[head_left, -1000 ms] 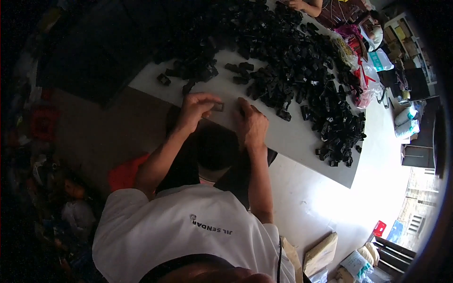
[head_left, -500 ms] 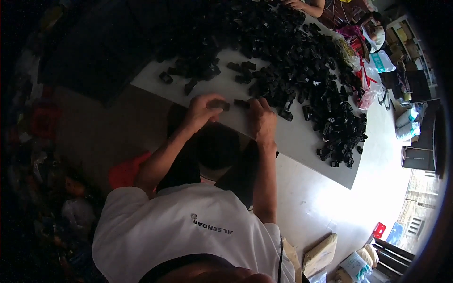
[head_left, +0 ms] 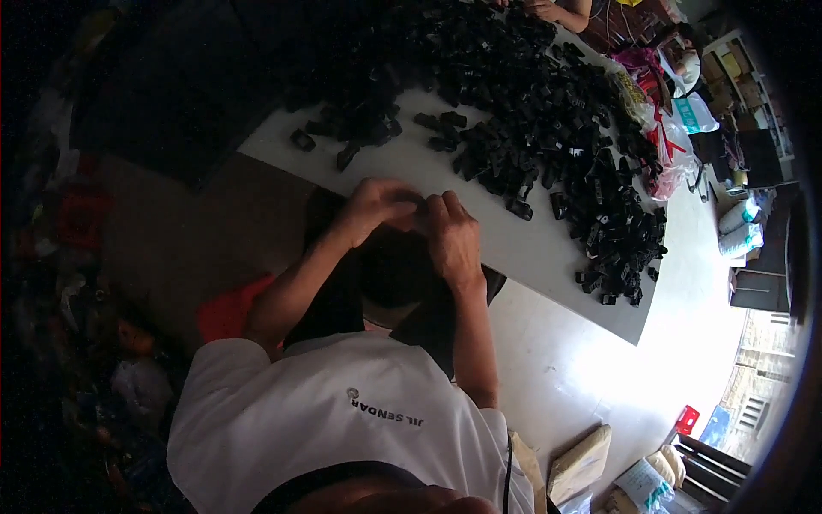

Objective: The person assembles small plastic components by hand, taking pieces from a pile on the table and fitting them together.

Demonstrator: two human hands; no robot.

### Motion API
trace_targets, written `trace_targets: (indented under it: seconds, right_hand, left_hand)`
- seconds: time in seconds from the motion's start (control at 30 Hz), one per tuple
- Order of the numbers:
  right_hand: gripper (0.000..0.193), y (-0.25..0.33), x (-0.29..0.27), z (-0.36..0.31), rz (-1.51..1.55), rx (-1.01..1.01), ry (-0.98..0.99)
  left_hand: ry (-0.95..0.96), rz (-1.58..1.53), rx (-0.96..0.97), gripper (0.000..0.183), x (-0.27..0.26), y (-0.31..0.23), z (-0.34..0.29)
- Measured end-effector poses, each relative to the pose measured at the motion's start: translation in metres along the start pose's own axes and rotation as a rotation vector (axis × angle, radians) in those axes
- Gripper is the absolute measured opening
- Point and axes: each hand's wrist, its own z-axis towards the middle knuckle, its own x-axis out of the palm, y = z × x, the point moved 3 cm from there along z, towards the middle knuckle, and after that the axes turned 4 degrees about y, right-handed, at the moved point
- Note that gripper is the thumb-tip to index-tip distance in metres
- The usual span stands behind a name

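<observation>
Black plastic parts [head_left: 548, 128] lie heaped on the white bench [head_left: 522, 248], while at its near edge the left hand [head_left: 377, 206] and right hand [head_left: 452, 240] meet, fingers curled narrow around something too hidden to tell.

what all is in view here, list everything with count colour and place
small plastic parts: too many to count, black, heaped across the far and right side of the table
loose parts: a small cluster, black, far left of the table
table: one, white, ahead of the person
bags: a few, pink and white, beyond the heap at right
stool: one, red, floor at lower right
cardboard packages: a couple, tan, floor at lower right
another person's hand: one, far edge of the table
shirt: one, white, on the person
left hand: fingers meeting the right hand's at the near table edge
right hand: beside it; what they pinch is hidden
</observation>
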Motion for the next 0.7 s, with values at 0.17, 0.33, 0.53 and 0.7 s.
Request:
trace_targets:
  seconds: [0.17, 0.33, 0.53, 0.7]
  right_hand:
    - [0.017, 0.01, -0.005, -0.006, 0.163, 0.081, 0.042]
    - [0.021, 0.01, 0.001, -0.011, 0.468, 0.266, 0.124]
    - [0.02, 0.005, 0.012, -0.023, 0.843, 0.423, 0.244]
    - [0.015, 0.007, 0.023, -0.034, 0.797, 0.479, 0.304]
  left_hand:
    - [-0.047, 0.1, -0.101, 0.03, 0.005, -0.007, -0.008]
    - [-0.002, 0.06, -0.026, 0.026, 0.013, -0.005, -0.015]
    - [-0.009, 0.137, 0.063, 0.026, 0.017, -0.002, -0.028]
    - [0.007, 0.149, 0.027, 0.026, 0.011, 0.005, -0.045]
